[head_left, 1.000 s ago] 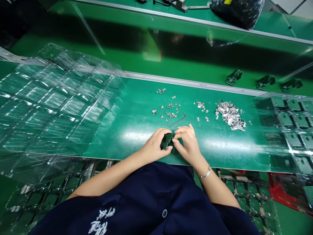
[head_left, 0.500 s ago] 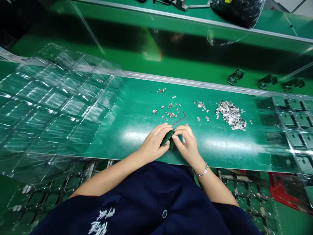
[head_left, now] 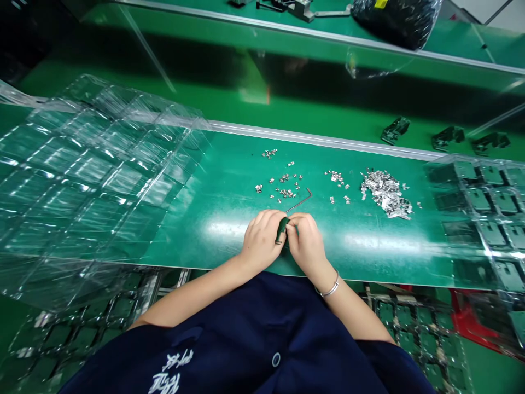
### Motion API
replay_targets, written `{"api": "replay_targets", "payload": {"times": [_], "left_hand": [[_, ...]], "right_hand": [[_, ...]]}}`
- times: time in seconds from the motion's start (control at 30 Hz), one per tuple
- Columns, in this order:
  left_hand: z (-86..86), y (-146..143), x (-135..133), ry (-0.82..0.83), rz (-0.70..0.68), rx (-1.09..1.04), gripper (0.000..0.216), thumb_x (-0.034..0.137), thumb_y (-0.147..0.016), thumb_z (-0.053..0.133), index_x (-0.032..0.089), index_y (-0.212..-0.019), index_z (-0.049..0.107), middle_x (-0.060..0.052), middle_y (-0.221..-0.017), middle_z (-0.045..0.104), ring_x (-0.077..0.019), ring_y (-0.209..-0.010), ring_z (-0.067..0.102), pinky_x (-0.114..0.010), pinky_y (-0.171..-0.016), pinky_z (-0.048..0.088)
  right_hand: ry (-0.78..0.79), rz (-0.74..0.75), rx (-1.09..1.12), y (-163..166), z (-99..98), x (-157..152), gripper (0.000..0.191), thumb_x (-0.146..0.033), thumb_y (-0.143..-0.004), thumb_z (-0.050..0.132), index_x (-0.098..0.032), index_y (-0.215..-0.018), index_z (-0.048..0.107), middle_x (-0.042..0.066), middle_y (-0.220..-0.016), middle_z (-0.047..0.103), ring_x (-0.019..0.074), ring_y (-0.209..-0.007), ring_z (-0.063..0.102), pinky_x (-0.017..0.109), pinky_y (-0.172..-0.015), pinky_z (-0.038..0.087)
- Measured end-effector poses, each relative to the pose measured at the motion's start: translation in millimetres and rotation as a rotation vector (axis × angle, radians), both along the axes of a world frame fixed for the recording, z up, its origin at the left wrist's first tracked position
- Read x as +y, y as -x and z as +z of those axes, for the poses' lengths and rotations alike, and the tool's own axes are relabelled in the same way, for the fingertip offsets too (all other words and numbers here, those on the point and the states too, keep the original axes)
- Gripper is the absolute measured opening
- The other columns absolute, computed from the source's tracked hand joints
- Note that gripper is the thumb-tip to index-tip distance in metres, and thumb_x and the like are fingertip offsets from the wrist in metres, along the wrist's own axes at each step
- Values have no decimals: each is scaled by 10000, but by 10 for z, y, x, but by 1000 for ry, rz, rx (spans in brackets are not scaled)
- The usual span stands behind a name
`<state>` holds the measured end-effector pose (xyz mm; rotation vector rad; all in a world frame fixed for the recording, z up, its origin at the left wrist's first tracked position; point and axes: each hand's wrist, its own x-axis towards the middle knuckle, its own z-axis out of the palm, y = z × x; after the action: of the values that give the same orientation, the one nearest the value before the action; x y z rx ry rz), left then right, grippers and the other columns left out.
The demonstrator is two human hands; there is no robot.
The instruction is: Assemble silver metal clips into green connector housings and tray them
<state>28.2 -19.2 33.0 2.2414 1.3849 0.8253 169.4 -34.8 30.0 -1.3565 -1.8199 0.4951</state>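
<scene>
Work on the green part (head_left: 282, 231) looked unfinished: it was between the nearly joined hands near the front of the counter (head_left: 229, 219), the left hand (head_left: 261, 239) clamped on it, the right hand (head_left: 305, 241) bunched at its far end, grip hidden. Metal pieces (head_left: 385, 192) lay loose, seemingly unused. Its long axis pointed away from the body, leaning slightly right.
</scene>
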Motion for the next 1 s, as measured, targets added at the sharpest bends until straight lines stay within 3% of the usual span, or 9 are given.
{"api": "replay_targets", "payload": {"times": [0.13, 0.27, 0.37, 0.47, 0.67, 0.8, 0.9, 1.0], "left_hand": [[-80, -26, -4, 84, 10, -54, 310, 168, -813, 518, 176, -1118, 463, -101, -1051, 578, -244, -1012, 541, -385, -864, 472], [-45, 13, 60, 229, -75, -159, 429, 184, -737, 568, 165, -1144, 435, -105, -1093, 546, -241, -1049, 526, -387, -901, 458], [18, 44, 139, 383, -156, -171, 318, 216, -768, 516, 183, -1082, 483, -71, -1044, 587, -218, -985, 563, -357, -858, 462], [48, 63, 211, 482, -117, -75, 158, 216, -788, 464, 206, -930, 532, -25, -904, 629, -202, -863, 592, -331, -769, 454], [46, 71, 282, 481, -93, 59, 124, 277, -784, 455, 214, -845, 542, -3, -803, 638, -184, -717, 576, -283, -618, 407], [49, 66, 309, 474, -86, 71, 141, 300, -785, 448, 217, -824, 555, 7, -779, 656, -176, -683, 580, -279, -613, 414], [37, 94, 302, 485, -87, 48, 191, 298, -790, 454, 226, -911, 584, -1, -883, 688, -193, -799, 622, -285, -660, 452], [20, 161, 275, 499, -98, -38, 331, 305, -806, 485, 235, -1121, 557, -36, -1141, 660, -219, -1000, 624, -276, -649, 489]], "right_hand": [[75, 67, 85, -70, -7, 89, 90, -159, -895, 469, -216, -959, 498, 70, -947, 575, 209, -914, 562, 361, -805, 482], [132, 140, 57, -162, 72, 142, 167, -101, -853, 480, -206, -980, 508, 56, -925, 573, 198, -886, 558, 337, -788, 480], [161, 182, -15, -184, 133, 172, 183, -68, -832, 477, -196, -959, 512, 61, -919, 574, 205, -889, 551, 337, -786, 472], [207, 224, -102, -163, 158, 193, 169, -60, -837, 462, -194, -931, 507, 66, -912, 578, 212, -886, 544, 342, -785, 464], [241, 205, -241, -58, 107, 197, 152, -63, -835, 433, -191, -900, 487, 66, -893, 551, 219, -881, 510, 342, -795, 449], [243, 166, -231, -14, 103, 175, 130, -75, -851, 437, -182, -891, 499, 61, -876, 546, 214, -855, 507, 329, -767, 449], [255, 234, -127, -212, 113, 241, 132, -93, -872, 478, -188, -946, 534, 44, -920, 588, 187, -896, 538, 302, -802, 449], [272, 79, -129, -662, 62, 424, 101, -128, -888, 512, -191, -932, 579, 45, -957, 620, 182, -933, 554, 319, -855, 432]]}}
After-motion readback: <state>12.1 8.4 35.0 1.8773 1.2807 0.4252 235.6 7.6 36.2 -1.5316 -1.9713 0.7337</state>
